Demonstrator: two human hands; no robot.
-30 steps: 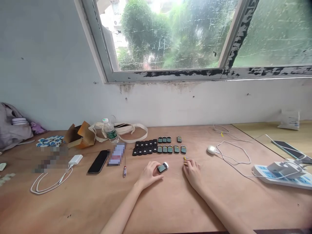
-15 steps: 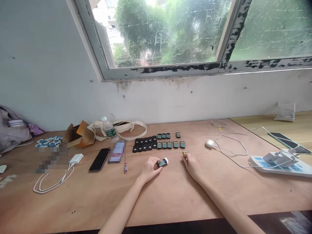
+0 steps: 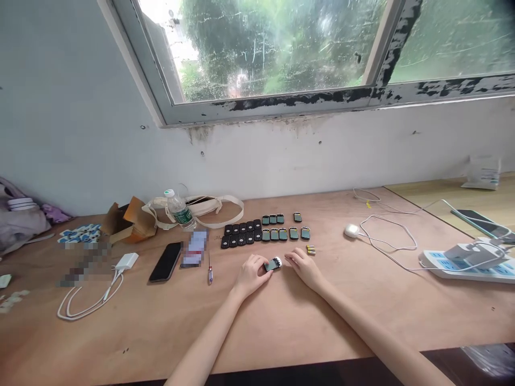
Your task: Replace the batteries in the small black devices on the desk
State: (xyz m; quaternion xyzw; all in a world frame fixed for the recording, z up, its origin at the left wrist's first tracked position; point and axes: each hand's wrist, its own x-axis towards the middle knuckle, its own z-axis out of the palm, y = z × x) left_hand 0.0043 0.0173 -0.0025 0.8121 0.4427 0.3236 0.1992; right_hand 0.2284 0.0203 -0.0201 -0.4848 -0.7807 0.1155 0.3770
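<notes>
My left hand (image 3: 252, 273) grips a small dark device (image 3: 273, 264) with a grey-green panel and a white round end, just above the table. Close by its white end is my right hand (image 3: 302, 264), with thumb and fingertips drawn together; what they pinch, if anything, is too small to make out. Small yellow batteries (image 3: 310, 250) lie just beyond my right hand. Farther back, similar devices (image 3: 282, 234) with grey-green panels stand in rows, one device (image 3: 297, 217) apart from the others. Beside them are two rows of black cases (image 3: 242, 234).
A screwdriver (image 3: 210, 274), a black phone (image 3: 165, 262) and a water bottle (image 3: 181, 210) are on the left. Farther left are an open cardboard box (image 3: 132, 222) and a white charger with cable (image 3: 127, 261). On the right are a power strip (image 3: 438, 262) and a white cable (image 3: 414, 241).
My right hand has moved left from the batteries to the white end of the device, uncovering the batteries. My left hand keeps its hold on the device. The view has shifted slightly.
</notes>
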